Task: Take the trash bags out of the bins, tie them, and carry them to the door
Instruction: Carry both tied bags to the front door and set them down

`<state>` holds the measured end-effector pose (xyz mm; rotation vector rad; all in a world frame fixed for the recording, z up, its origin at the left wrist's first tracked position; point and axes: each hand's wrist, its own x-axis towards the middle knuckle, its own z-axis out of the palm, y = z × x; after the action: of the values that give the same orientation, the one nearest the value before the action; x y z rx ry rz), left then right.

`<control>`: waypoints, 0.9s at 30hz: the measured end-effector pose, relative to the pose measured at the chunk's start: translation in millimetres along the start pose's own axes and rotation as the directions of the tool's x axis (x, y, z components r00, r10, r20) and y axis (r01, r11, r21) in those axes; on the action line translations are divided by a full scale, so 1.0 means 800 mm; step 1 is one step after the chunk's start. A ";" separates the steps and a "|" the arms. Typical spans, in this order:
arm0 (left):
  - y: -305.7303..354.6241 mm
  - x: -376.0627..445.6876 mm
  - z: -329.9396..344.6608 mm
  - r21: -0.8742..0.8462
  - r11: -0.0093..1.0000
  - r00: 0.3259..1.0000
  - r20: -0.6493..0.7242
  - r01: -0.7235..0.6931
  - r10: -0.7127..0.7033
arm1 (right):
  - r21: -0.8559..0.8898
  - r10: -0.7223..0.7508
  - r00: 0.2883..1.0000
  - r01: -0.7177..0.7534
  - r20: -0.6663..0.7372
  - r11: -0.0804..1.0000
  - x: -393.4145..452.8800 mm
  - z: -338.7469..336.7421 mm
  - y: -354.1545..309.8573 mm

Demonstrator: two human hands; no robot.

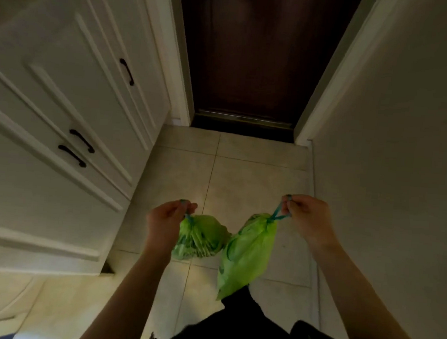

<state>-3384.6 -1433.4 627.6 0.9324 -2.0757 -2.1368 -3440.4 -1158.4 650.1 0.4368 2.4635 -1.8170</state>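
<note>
Two green trash bags hang in front of me above the tiled floor. My left hand (166, 218) pinches the blue drawstring of the smaller, bunched bag (201, 238). My right hand (307, 216) grips the blue drawstring loop of the longer bag (246, 256), which hangs tilted to the lower left. Both bag mouths are drawn tight. The dark brown door (253, 54) stands closed straight ahead, at the end of the short hallway.
A white cabinet (61, 103) with dark handles lines the left side. A plain wall (394, 156) runs along the right. Pale floor tiles (243, 171) stretch between me and the door threshold. My dark trousers show at the bottom.
</note>
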 end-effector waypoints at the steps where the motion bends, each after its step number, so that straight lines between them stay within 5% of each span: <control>1: 0.009 0.016 0.010 -0.001 1.000 0.999 -0.047 -0.006 0.006 | 0.004 0.007 1.000 -0.007 0.027 1.000 0.024 0.000 -0.008; 9: 0.086 0.134 0.086 0.006 0.998 0.972 -0.225 -0.059 0.059 | -0.008 0.014 0.991 -0.013 0.137 1.000 0.210 0.009 -0.066; 18: 0.143 0.308 0.154 0.001 1.000 0.970 -0.240 -0.028 0.027 | 0.035 0.074 0.990 -0.078 0.117 0.996 0.419 0.055 -0.120; 27: 0.211 0.481 0.191 0.094 0.994 0.965 -0.261 0.051 -0.025 | -0.106 0.124 0.985 -0.111 0.120 0.988 0.606 0.116 -0.170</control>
<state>-3830.1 -1472.7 620.6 1.1997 -2.0635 -1.8225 -3951.5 -1188.0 648.0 0.4362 2.3761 -1.6177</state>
